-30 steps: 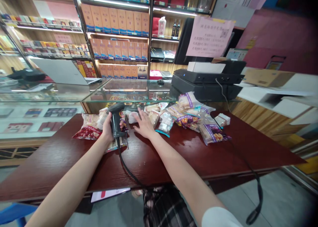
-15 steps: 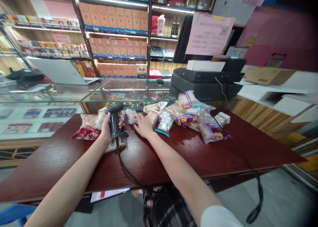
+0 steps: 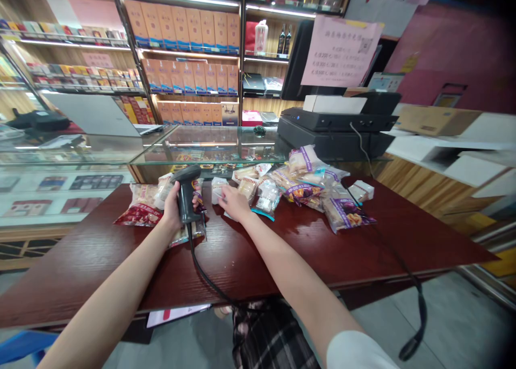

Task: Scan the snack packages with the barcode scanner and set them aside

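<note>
My left hand [image 3: 172, 210] is wrapped round the handle of a black barcode scanner [image 3: 186, 194], its head tilted up and its cable running down to the table edge. A small white packet [image 3: 218, 187] stands just right of the scanner. My right hand [image 3: 235, 202] has its bent fingers closed at the right side of that packet. Beside this hand lie a striped-edge bread pack [image 3: 247, 187] and a clear packet with a blue edge [image 3: 267, 201]. A red and clear snack bag [image 3: 140, 205] lies left of the scanner, and another packet is partly hidden below it.
Purple-printed snack bags [image 3: 300, 183] are heaped on the right of the dark red table [image 3: 258, 261]. Behind stand a glass display counter [image 3: 209, 143], a black cash drawer [image 3: 322, 140] and a monitor with a pink notice [image 3: 342, 51]. A black strap [image 3: 419, 315] hangs at right.
The small white packet has shifted slightly right and turned more upright at my right fingers. My right hand has moved a little right and its fingers have curled in. The scanner stays put.
</note>
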